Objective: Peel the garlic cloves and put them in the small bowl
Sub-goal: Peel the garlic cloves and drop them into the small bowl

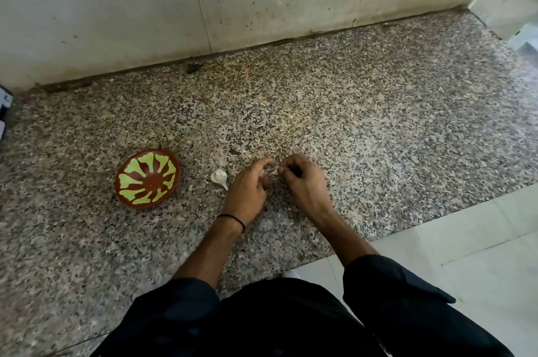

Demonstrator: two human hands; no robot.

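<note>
At the far left edge of the speckled granite desk a dark object is only partly in view, and it is not clear what it is. More to the right stands the small bowl, red-brown with a light green pattern inside; nothing lies in it. Near the bowl, on its right, a piece of garlic bulb with a short white stem lies on the desk, just beside the left hand. This hand has a thin black thread around the wrist. Its fingers are curled and its fingertips pinch a small garlic clove, held a little above the desk. The right hand is close against it, fingers also curled, and pinches the pointed white skin of the same clove. Both forearms come out of dark sleeves. At the lower right, pale floor tiles are visible beyond the desk's edge.
</note>
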